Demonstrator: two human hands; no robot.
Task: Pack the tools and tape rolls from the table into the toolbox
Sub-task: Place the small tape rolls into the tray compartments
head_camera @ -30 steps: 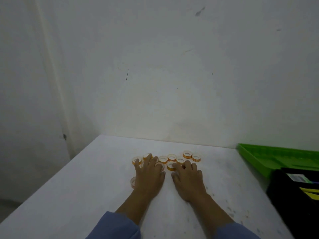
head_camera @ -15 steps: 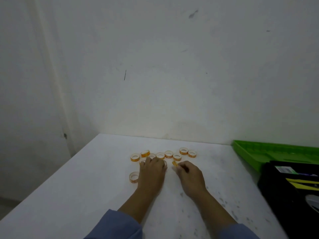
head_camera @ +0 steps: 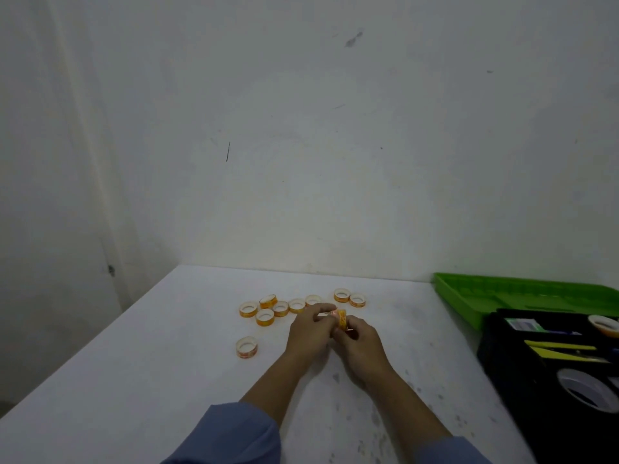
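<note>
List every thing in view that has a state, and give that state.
held tape roll, on edge between both hands.
right hand, pinches the held tape roll.
left hand, fingers curled against that roll; grip unclear.
loose tape rolls, flat on the table, unpacked.
lone tape roll, flat, apart from the cluster.
toolbox, open, with a packed tape roll inside.
green tray, open side up behind the toolbox.
</note>
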